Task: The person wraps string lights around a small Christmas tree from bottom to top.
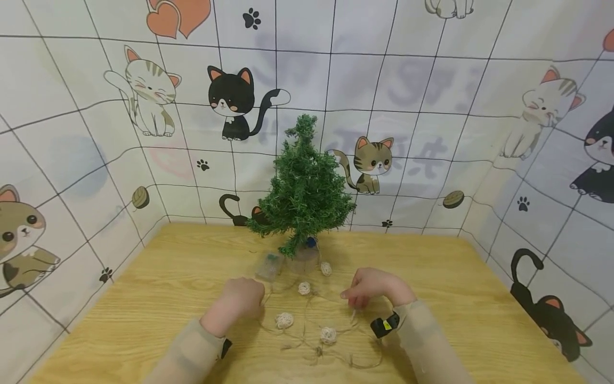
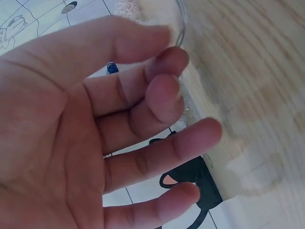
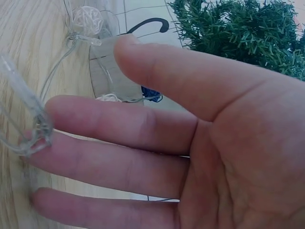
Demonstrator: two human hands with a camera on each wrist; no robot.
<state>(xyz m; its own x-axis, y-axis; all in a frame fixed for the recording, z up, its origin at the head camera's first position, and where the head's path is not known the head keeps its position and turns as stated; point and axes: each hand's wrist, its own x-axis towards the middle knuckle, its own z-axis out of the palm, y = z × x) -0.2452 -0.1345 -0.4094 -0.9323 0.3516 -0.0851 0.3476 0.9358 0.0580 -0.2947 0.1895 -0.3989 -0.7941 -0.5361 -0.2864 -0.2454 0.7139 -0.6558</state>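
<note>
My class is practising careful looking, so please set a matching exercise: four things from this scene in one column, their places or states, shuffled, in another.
Things
1. tree
2. left grip
3. pale woven balls
4. blue ball

Places or states
A. spread out over the table
B. beside the lowest branches
C. upright, in front of a cat-patterned backdrop
D. pinching a thin wire

Pairs: 1-C, 2-D, 3-A, 4-B

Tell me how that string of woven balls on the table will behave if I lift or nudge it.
Probably floppy: its thin wire trails in loose curves over the table. The woven balls look like open lattices, so they're likely light for their size. Being roundish, they might roll a little when nudged.
</note>
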